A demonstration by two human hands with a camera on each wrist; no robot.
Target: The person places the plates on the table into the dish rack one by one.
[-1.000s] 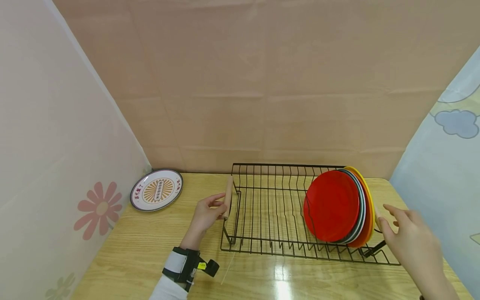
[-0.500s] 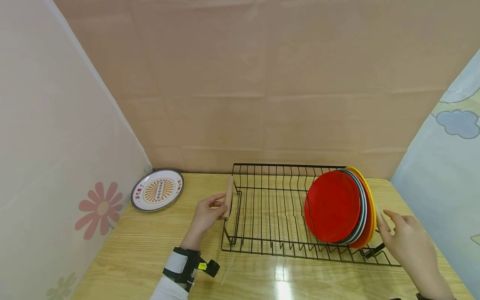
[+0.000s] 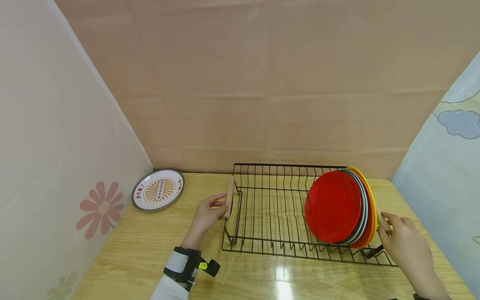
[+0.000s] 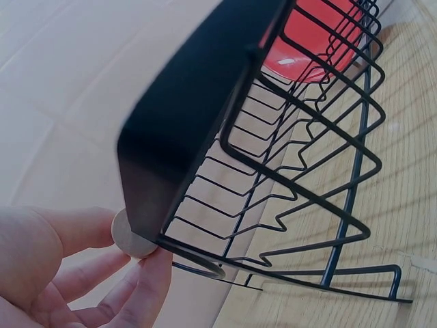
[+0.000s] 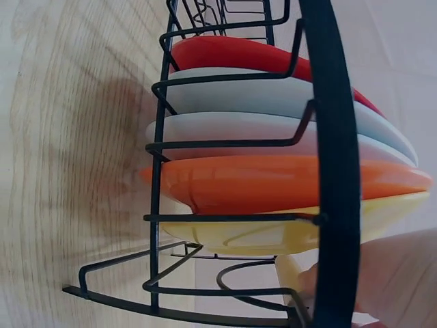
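A black wire dish rack (image 3: 270, 208) stands on the wooden table (image 3: 142, 250). It has a wooden handle at each end. My left hand (image 3: 215, 207) grips the left handle (image 3: 228, 196), whose round end (image 4: 130, 236) shows between my fingers (image 4: 147, 287) in the left wrist view. My right hand (image 3: 391, 225) curls round the right handle (image 3: 381, 220) behind the plates. Several plates stand upright at the rack's right end: a red plate (image 3: 331, 206) in front, pale ones, an orange plate (image 5: 287, 181) and a yellow plate (image 5: 273, 236) at the back.
A patterned round plate (image 3: 158, 189) lies flat on the table at the far left, by a white flowered panel (image 3: 56, 166). A beige wall (image 3: 262, 104) closes the back and a pale blue panel (image 3: 442, 175) the right. Bare table runs along the front.
My right hand has moved left and down from beside the rack onto its right handle and closed on it. My left hand has stayed on the left handle.
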